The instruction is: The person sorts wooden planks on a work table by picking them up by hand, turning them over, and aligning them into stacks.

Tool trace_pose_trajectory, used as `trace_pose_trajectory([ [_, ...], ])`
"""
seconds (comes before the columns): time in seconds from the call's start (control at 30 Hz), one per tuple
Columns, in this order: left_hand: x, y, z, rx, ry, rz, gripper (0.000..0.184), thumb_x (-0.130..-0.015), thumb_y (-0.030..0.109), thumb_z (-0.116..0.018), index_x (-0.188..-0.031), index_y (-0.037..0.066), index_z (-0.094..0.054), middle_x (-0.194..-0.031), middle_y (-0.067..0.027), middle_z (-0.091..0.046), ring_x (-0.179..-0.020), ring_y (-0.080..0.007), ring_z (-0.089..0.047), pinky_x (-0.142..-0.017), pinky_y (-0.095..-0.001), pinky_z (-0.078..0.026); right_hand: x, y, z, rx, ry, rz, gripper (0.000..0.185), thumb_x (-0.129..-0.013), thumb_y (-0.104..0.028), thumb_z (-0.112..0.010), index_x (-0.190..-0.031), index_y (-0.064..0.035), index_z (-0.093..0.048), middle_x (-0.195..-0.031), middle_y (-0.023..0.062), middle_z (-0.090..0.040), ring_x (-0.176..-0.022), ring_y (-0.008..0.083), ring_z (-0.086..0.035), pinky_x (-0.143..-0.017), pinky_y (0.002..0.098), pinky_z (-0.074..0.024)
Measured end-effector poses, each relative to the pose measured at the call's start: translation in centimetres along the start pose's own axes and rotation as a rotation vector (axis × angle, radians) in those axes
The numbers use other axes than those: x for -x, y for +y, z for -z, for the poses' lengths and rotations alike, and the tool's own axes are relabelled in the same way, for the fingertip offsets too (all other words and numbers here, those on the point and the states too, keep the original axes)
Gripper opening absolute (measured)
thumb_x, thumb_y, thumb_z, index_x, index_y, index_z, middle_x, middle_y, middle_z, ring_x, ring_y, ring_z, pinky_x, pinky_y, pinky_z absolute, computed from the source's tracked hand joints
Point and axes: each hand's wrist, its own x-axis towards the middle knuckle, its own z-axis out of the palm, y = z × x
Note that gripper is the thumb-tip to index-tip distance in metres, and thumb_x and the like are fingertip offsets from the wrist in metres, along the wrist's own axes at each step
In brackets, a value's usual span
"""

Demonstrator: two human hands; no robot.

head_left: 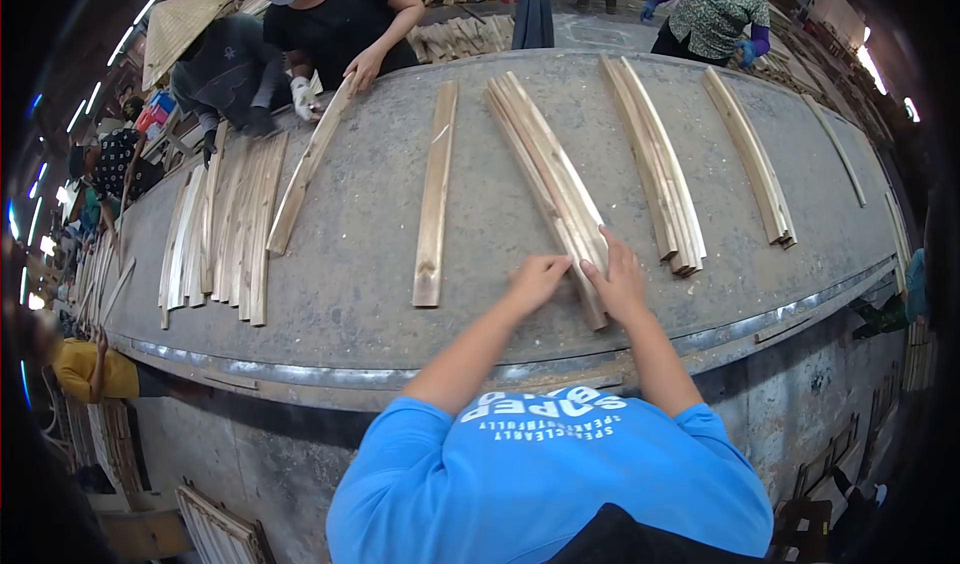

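Note:
Both hands are at the near end of a small bundle of wooden strips [545,169] lying at a slant on the grey worktable. My left hand [538,282] presses its curled fingers against the bundle's left edge. On the other side, my right hand [617,272] grips the right edge, its thumb on top of the wood and its fingers along the side. One strip sticks out past the others toward me. To the left lies a single flat board [436,199] with a dark knot near its end. Another bundle of strips [655,169] rests to the right.
The grey worktable [350,294] has a metal front edge. More strips [748,154] lie further right, and a row of boards [235,229] lies at left. Across the table, a co-worker's hand [365,67] holds a board [312,169]. Another person [712,14] stands at the far right.

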Motion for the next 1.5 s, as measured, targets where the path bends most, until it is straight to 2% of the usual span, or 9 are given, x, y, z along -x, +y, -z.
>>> trace_pose_trajectory([
  [0.13, -0.4, -2.4, -2.6, 0.451, 0.13, -0.056, 0.042, -0.098, 0.041, -0.056, -0.116, 0.009, -0.076, -0.111, -0.0149, -0.076, -0.108, -0.0315, -0.069, -0.102, -0.0392, -0.045, 0.0, -3.9, 1.7, 0.272, -0.164, -0.053, 0.105, -0.074, -0.039, -0.084, -0.161, -0.0299, -0.025, -0.151, 0.0273, -0.04, -0.132, 0.0451, -0.047, -0.108, 0.0554, -0.0377],
  [0.33, 4.8, -1.0, 6.5, -0.183, 0.54, -0.142, 0.031, -0.091, 0.027, -0.066, -0.117, 0.012, -0.074, -0.121, -0.012, -0.072, -0.118, -0.0311, -0.064, -0.102, -0.0407, -0.045, -0.7, -4.1, 1.0, 0.303, -0.127, -0.172, 0.105, -0.068, -0.024, -0.086, -0.156, -0.0319, -0.03, -0.147, 0.0209, -0.042, -0.129, 0.0428, -0.049, -0.105, 0.0502, -0.0463],
  [0.57, 11.5, -5.6, 14.5, -0.213, 0.8, 0.037, 0.037, -0.089, 0.026, -0.067, -0.123, 0.011, -0.07, -0.131, -0.0125, -0.065, -0.126, -0.032, -0.056, -0.111, -0.046, -0.036, -4.6, -0.9, -0.2, 0.173, 0.032, -0.234, 0.088, -0.069, -0.024, -0.084, -0.144, -0.0257, -0.038, -0.141, 0.016, -0.046, -0.124, 0.0394, -0.052, -0.099, 0.048, -0.0499],
  [0.83, 13.6, -4.9, 13.2, -0.732, 0.668, 0.331, 0.066, -0.091, 0.044, -0.067, -0.146, 0.012, -0.052, -0.144, -0.0122, -0.056, -0.139, -0.0336, -0.042, -0.114, -0.0606, -0.024, -10.2, -2.7, 0.1, 0.259, 0.004, -0.4, 0.087, -0.074, -0.033, -0.082, -0.148, -0.0262, -0.037, -0.138, 0.0187, -0.046, -0.126, 0.0377, -0.052, -0.103, 0.0528, -0.0462],
  [1.03, 10.9, -3.7, 13.8, -0.835, 0.514, 0.3, 0.08, -0.084, 0.041, -0.077, -0.152, 0.012, -0.046, -0.138, -0.0104, -0.061, -0.136, -0.0295, -0.046, -0.109, -0.0588, -0.028, -7.2, -3.0, -1.1, 0.41, 0.196, -0.17, 0.089, -0.083, -0.035, -0.077, -0.157, -0.0277, -0.029, -0.157, 0.0194, -0.035, -0.145, 0.0417, -0.034, -0.117, 0.0624, -0.025],
  [1.17, 11.5, -4.0, 13.6, -0.785, 0.549, 0.238, 0.087, -0.078, 0.034, -0.084, -0.152, 0.011, -0.044, -0.121, -0.009, -0.071, -0.122, -0.0283, -0.057, -0.107, -0.0553, -0.029, -1.9, -4.2, -2.7, -0.024, 0.321, 0.255, 0.077, -0.086, -0.03, -0.075, -0.153, -0.0208, -0.038, -0.156, 0.0179, -0.038, -0.146, 0.0391, -0.034, -0.119, 0.0567, -0.0248],
  [1.23, 13.5, -1.1, 12.4, -0.579, 0.549, 0.234, 0.088, -0.079, 0.033, -0.085, -0.153, 0.009, -0.043, -0.118, -0.0118, -0.071, -0.119, -0.0278, -0.06, -0.106, -0.0526, -0.033, 0.6, -4.1, -4.8, -0.346, 0.083, 0.283, 0.076, -0.088, -0.035, -0.074, -0.153, -0.0158, -0.038, -0.157, 0.0179, -0.039, -0.143, 0.0399, -0.037, -0.118, 0.054, -0.0311],
  [1.37, 16.6, -1.4, 6.6, 0.33, 0.437, 0.104, 0.086, -0.085, 0.025, -0.082, -0.155, 0.005, -0.037, -0.118, -0.0212, -0.07, -0.112, -0.0247, -0.066, -0.099, -0.0427, -0.047, 5.5, -8.7, -5.4, -0.939, -0.401, -0.087, 0.086, -0.093, -0.033, -0.074, -0.16, -0.0115, -0.024, -0.15, 0.0192, -0.046, -0.134, 0.0329, -0.05, -0.108, 0.0454, -0.0435],
  [1.5, 20.5, 1.3, 1.6, 0.584, 0.404, -0.05, 0.067, -0.098, 0.019, -0.069, -0.155, 0.004, -0.036, -0.112, -0.0212, -0.072, -0.107, -0.0212, -0.068, -0.091, -0.035, -0.053, 7.5, -11.4, -4.7, -1.334, -0.623, -0.327, 0.095, -0.096, -0.03, -0.073, -0.164, -0.0122, -0.009, -0.148, 0.0204, -0.047, -0.12, 0.0283, -0.062, -0.094, 0.0403, -0.0542],
])
